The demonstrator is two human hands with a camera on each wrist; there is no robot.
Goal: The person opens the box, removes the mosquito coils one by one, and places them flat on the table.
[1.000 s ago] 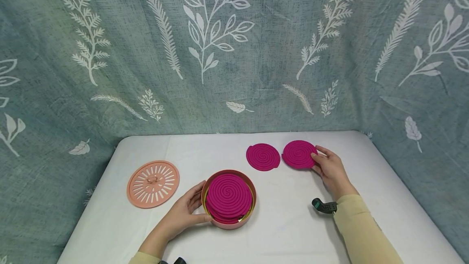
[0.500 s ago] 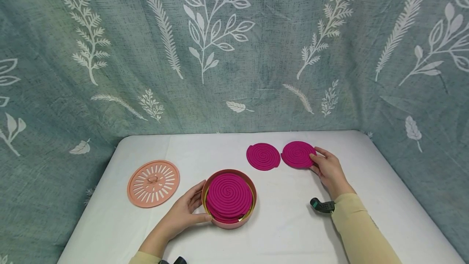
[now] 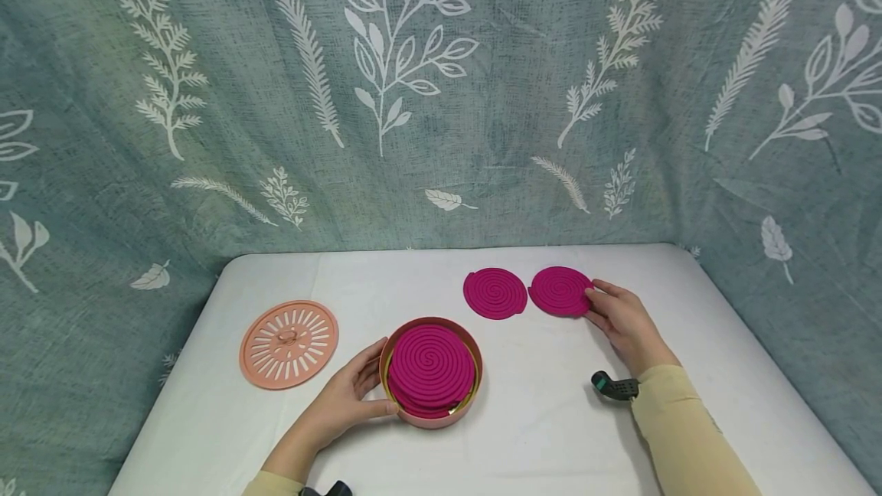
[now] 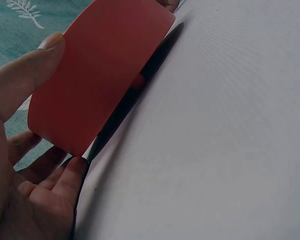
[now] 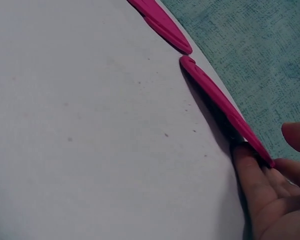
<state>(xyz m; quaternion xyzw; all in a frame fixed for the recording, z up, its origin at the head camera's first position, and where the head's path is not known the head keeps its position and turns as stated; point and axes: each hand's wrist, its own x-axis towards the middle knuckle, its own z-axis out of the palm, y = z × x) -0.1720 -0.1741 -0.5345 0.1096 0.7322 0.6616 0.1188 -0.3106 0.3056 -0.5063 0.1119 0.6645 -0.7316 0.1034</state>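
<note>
In the head view my left hand (image 3: pixel 350 393) grips the side of a round coral mosquito coil holder (image 3: pixel 386 404), thumb toward its front. A stack of magenta mosquito coils (image 3: pixel 431 366) fills it. The left wrist view shows the holder's outer wall (image 4: pixel 100 70) between thumb and fingers. My right hand (image 3: pixel 628 326) is at the right edge of a single magenta coil (image 3: pixel 560 291). In the right wrist view its fingers (image 5: pixel 252 177) lie under the slightly raised edge of this coil (image 5: pixel 217 102), and the thumb stands apart above it.
Another magenta coil (image 3: pixel 494 293) lies flat just left of the one at my right hand. The coral slotted lid (image 3: pixel 265 362) lies on the left of the white table (image 3: pixel 530 419). A green leaf-patterned cloth (image 3: pixel 496 98) hangs behind the table.
The coil at my right hand has sunk slightly toward the table and shifted a little left. In the head view my left hand and the holder keep their place.
</note>
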